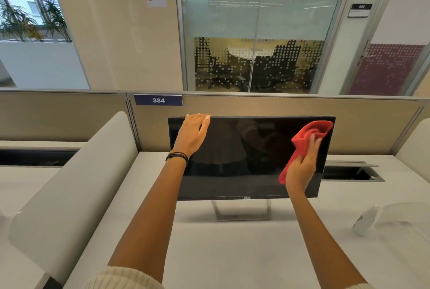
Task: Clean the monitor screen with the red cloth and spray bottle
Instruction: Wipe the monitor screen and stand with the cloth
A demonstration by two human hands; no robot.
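Observation:
A black monitor [244,160] with a dark screen stands on a silver stand on the white desk [232,253]. My left hand [193,135] rests on the monitor's top edge near its left corner, fingers curled over the bezel. My right hand [302,165] grips the red cloth [309,135] and presses it against the screen's right side, the cloth reaching up to the top right corner. A translucent white spray bottle [381,219] lies on its side on the desk at the right, apart from both hands.
A beige partition [279,107] with a blue "384" plate [158,100] runs behind the monitor. White side dividers [76,172] flank the desk. An open cable hatch [351,171] sits in the desk behind the monitor's right edge. Glass office walls lie beyond.

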